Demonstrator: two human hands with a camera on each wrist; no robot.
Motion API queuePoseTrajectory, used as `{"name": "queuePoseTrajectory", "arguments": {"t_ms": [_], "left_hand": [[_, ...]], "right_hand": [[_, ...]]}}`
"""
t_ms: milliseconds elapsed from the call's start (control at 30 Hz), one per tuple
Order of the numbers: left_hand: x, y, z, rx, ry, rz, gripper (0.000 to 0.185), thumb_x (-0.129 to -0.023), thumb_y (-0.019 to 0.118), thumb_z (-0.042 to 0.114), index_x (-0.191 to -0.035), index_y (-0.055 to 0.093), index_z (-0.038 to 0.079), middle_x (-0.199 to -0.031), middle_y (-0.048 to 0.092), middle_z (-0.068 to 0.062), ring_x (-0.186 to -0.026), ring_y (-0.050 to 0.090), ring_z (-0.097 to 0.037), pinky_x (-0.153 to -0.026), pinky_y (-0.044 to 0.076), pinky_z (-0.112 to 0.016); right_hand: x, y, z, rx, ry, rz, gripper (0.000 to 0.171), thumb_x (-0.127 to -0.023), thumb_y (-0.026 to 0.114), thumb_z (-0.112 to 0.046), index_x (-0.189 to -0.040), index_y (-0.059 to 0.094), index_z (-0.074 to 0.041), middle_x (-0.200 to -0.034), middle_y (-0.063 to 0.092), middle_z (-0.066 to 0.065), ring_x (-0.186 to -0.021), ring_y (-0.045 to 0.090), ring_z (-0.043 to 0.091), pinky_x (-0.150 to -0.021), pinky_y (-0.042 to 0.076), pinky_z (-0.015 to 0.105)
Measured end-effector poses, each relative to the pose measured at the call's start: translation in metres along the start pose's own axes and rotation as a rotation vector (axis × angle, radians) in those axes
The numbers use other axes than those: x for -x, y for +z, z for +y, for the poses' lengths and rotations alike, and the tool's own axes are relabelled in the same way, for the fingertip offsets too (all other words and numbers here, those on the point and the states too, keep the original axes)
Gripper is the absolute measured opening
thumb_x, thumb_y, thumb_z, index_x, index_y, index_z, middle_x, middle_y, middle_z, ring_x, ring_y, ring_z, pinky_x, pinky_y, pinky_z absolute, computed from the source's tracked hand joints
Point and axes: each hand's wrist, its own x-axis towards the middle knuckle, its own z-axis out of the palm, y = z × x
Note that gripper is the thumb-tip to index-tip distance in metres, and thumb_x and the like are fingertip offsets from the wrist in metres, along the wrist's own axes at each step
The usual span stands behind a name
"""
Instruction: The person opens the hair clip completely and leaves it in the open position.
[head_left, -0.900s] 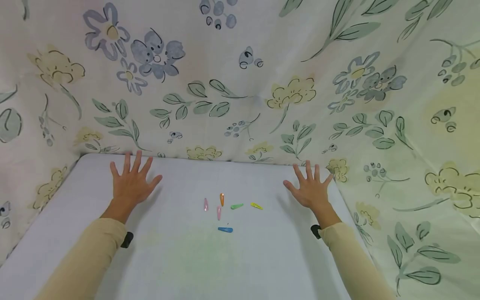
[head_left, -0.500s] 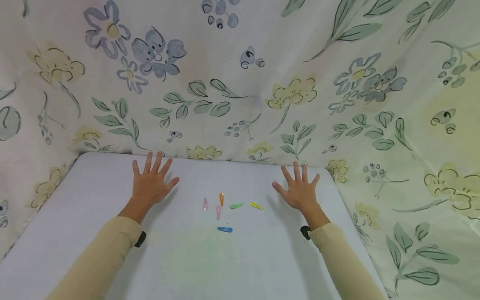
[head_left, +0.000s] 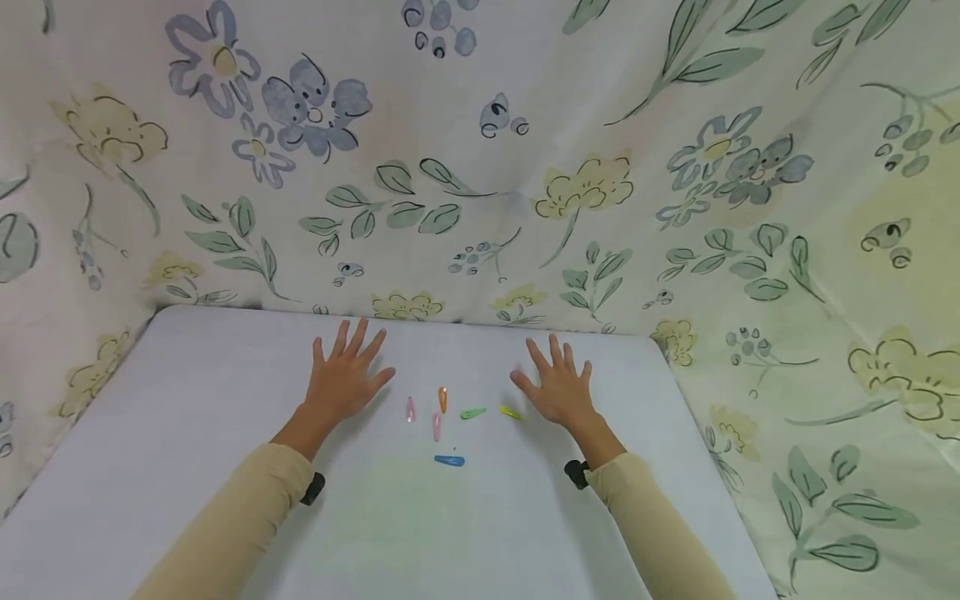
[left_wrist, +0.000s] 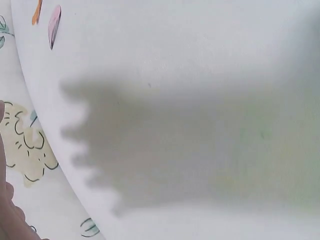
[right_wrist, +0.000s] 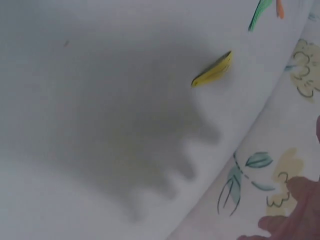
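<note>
Here, a person's left hand [head_left: 347, 377] and right hand [head_left: 556, 388] hover palm-down with fingers spread and straight, holding nothing, over a white table [head_left: 187, 400]. Between them lie six small hair clips: a pink clip [head_left: 411, 408] nearest the left hand, a yellow clip [head_left: 512, 412] just beside the right hand's thumb, with an orange clip [head_left: 443, 398], a second pink clip [head_left: 437, 426] and a green clip [head_left: 473, 412] in the middle and a blue clip [head_left: 450, 460] nearer the person. Flower-printed cloth [head_left: 480, 167] walls the far side and both flanks.
</note>
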Motion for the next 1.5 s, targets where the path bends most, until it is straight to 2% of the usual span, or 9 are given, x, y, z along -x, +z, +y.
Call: {"name": "queuePoseTrajectory", "arguments": {"t_ms": [200, 367, 467, 567, 667, 767, 933, 1167, 1500], "left_hand": [[-0.004, 0.019, 0.017, 0.119, -0.014, -0.045, 0.068, -0.098, 0.054, 0.048, -0.155, 0.035, 0.014, -0.162, 0.021, -0.019, -0.149, 0.01, -0.043, -0.11, 0.012, -0.073], [-0.007, 0.027, 0.032, 0.304, -0.02, -0.077, 0.062, -0.097, 0.059, 0.044, -0.149, 0.047, 0.012, -0.159, 0.028, -0.022, -0.148, 0.015, -0.044, -0.109, 0.013, -0.073], [-0.009, 0.029, 0.039, 0.428, -0.017, -0.087, 0.058, -0.095, 0.065, 0.038, -0.144, 0.053, 0.009, -0.157, 0.032, -0.022, -0.147, 0.018, -0.045, -0.111, 0.017, -0.07], [-0.01, 0.031, 0.043, 0.54, -0.034, -0.13, 0.055, -0.093, 0.07, 0.031, -0.142, 0.055, 0.008, -0.157, 0.034, -0.019, -0.147, 0.02, -0.043, -0.113, 0.019, -0.066], [-0.012, 0.035, 0.046, 0.603, -0.042, -0.173, 0.054, -0.091, 0.073, 0.026, -0.14, 0.057, 0.009, -0.157, 0.036, -0.017, -0.148, 0.021, -0.042, -0.114, 0.018, -0.064], [-0.014, 0.039, 0.047, 0.609, -0.032, -0.189, 0.051, -0.091, 0.074, 0.024, -0.138, 0.059, 0.009, -0.156, 0.037, -0.016, -0.148, 0.021, -0.041, -0.113, 0.018, -0.066], [-0.016, 0.047, 0.052, 0.595, -0.022, -0.194, 0.045, -0.093, 0.071, 0.024, -0.135, 0.063, 0.012, -0.156, 0.039, -0.014, -0.149, 0.018, -0.038, -0.114, 0.019, -0.063], [-0.015, 0.053, 0.063, 0.456, 0.046, -0.149, 0.038, -0.095, 0.068, 0.026, -0.129, 0.067, 0.01, -0.148, 0.047, -0.022, -0.145, 0.025, -0.046, -0.11, 0.025, -0.065], [-0.018, 0.057, 0.072, 0.368, 0.035, -0.089, 0.034, -0.088, 0.076, 0.028, -0.119, 0.074, 0.015, -0.142, 0.051, -0.021, -0.145, 0.024, -0.044, -0.102, 0.029, -0.067]], "right_hand": [[-0.001, 0.014, -0.023, -0.136, -0.016, 0.004, 0.074, -0.097, 0.047, -0.06, -0.157, 0.03, -0.019, -0.164, 0.016, 0.02, -0.149, 0.01, 0.046, -0.11, 0.009, 0.074], [-0.002, 0.026, -0.036, -0.262, -0.012, 0.007, 0.074, -0.095, 0.057, -0.054, -0.153, 0.039, -0.011, -0.162, 0.022, 0.019, -0.149, 0.01, 0.045, -0.111, 0.013, 0.071], [-0.003, 0.032, -0.041, -0.382, -0.002, -0.02, 0.075, -0.093, 0.063, -0.051, -0.15, 0.042, -0.007, -0.161, 0.025, 0.02, -0.149, 0.013, 0.045, -0.111, 0.017, 0.069], [-0.004, 0.037, -0.046, -0.49, 0.008, -0.067, 0.072, -0.092, 0.067, -0.047, -0.148, 0.046, -0.007, -0.16, 0.028, 0.019, -0.149, 0.015, 0.042, -0.113, 0.02, 0.066], [-0.005, 0.041, -0.05, -0.562, 0.011, -0.095, 0.066, -0.09, 0.071, -0.043, -0.143, 0.053, -0.007, -0.159, 0.032, 0.017, -0.149, 0.016, 0.04, -0.114, 0.021, 0.064], [-0.005, 0.045, -0.055, -0.601, 0.0, -0.106, 0.06, -0.089, 0.074, -0.038, -0.138, 0.059, -0.008, -0.158, 0.035, 0.015, -0.15, 0.016, 0.038, -0.114, 0.02, 0.063], [-0.006, 0.052, -0.063, -0.598, -0.033, -0.117, 0.052, -0.087, 0.078, -0.035, -0.13, 0.066, -0.009, -0.157, 0.038, 0.013, -0.15, 0.015, 0.037, -0.113, 0.019, 0.065], [-0.006, 0.063, -0.072, -0.535, -0.074, -0.126, 0.043, -0.087, 0.077, -0.033, -0.122, 0.071, -0.008, -0.151, 0.045, 0.015, -0.148, 0.022, 0.038, -0.114, 0.023, 0.062], [-0.009, 0.071, -0.082, -0.489, -0.008, -0.115, 0.043, -0.084, 0.08, -0.037, -0.118, 0.074, -0.012, -0.152, 0.045, 0.011, -0.148, 0.024, 0.034, -0.116, 0.024, 0.055]]}}
